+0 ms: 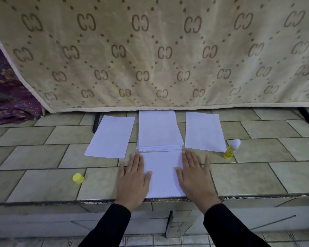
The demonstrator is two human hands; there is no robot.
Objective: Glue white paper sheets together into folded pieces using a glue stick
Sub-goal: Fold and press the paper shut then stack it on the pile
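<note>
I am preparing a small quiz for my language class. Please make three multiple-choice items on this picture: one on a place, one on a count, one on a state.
1. Where does the yellow cap lie?
A) left of the left hand
B) under a sheet
C) on a chair

2. How many separate places hold white paper?
A) two
B) four
C) six

3. The glue stick is:
A) capped and lying flat
B) uncapped and standing
C) held in a fist

Key:
1 A: the cap lies on the tiles, left of the left hand.
2 B: there is a left sheet, a middle stack, a right sheet and a near sheet under the left hand and right hand.
3 B: its white tip is bare and it stands upright.
</note>
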